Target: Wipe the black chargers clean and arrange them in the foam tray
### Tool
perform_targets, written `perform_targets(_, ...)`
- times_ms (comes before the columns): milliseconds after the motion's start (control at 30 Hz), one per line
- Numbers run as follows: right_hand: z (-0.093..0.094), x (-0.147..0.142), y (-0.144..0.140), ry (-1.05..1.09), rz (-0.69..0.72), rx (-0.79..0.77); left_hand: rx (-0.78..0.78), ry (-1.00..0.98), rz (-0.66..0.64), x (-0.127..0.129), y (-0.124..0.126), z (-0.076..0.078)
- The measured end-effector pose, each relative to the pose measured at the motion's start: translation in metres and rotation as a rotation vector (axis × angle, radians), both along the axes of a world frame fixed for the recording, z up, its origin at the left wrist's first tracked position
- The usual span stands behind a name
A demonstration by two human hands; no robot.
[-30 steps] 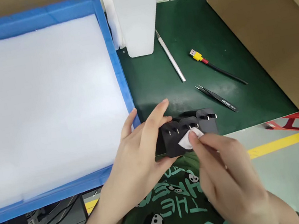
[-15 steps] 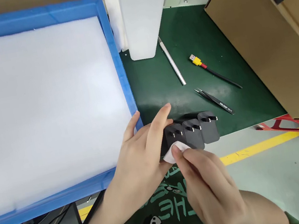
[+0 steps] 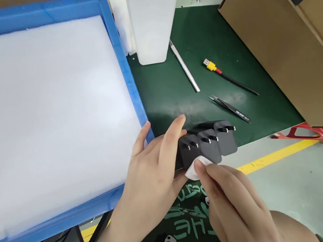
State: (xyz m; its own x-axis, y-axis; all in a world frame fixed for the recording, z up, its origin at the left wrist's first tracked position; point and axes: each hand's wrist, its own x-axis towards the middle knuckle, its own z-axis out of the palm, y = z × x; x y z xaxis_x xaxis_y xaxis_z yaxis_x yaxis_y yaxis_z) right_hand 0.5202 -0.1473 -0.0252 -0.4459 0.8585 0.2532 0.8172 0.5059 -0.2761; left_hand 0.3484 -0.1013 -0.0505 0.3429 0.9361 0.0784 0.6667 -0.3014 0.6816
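From the head camera, we see our left hand (image 3: 151, 168) closed around the left end of a row of three black plug adapters (image 3: 208, 146), thumb underneath and forefinger laid over the top at about eleven o'clock from the row — a grip that seems meant to keep the three pressed side by side with their metal pins facing up toward us. The row sits at the near edge of the green mat (image 3: 174, 89), half over the table's rim, which leaves room beneath for our fingers. Our right hand (image 3: 236, 208) comes in from five o'clock, its fingertips pinched shut on a small white wipe (image 3: 192, 169) that touches the lower face of the leftmost adapter — held flat there, we judge, so it can rub the surface. At nine o'clock from the adapters lies a blue tray (image 3: 128, 81) lined with white foam, just beside our left hand. At twelve o'clock stands a white block (image 3: 152, 18); toward one o'clock lie a white pen (image 3: 185, 66), a yellow-headed cable (image 3: 229, 77) and black tweezers (image 3: 230, 109), well apart from our hands. A cardboard box (image 3: 286, 49) fills two o'clock.
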Motion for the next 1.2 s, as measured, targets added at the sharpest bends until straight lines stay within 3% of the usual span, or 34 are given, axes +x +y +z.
perform_targets(567, 0.001, -0.002, 0.003, -0.060, 0.013, 0.064, -0.024, 0.007, 0.002, 0.000, -0.001, 0.001)
perform_targets(1000, -0.002, -0.007, 0.012, -0.054, 0.121, 0.134, -0.047, 0.012, 0.008, 0.000, 0.000, -0.001)
perform_targets(1067, 0.004, -0.002, 0.011, 0.025, 0.129, 0.049, -0.046, 0.015, 0.014, 0.000, 0.001, -0.002)
perform_targets(1200, 0.028, 0.037, 0.021, 0.329, 0.150, -0.293, -0.022, 0.034, 0.009, -0.001, -0.002, 0.001)
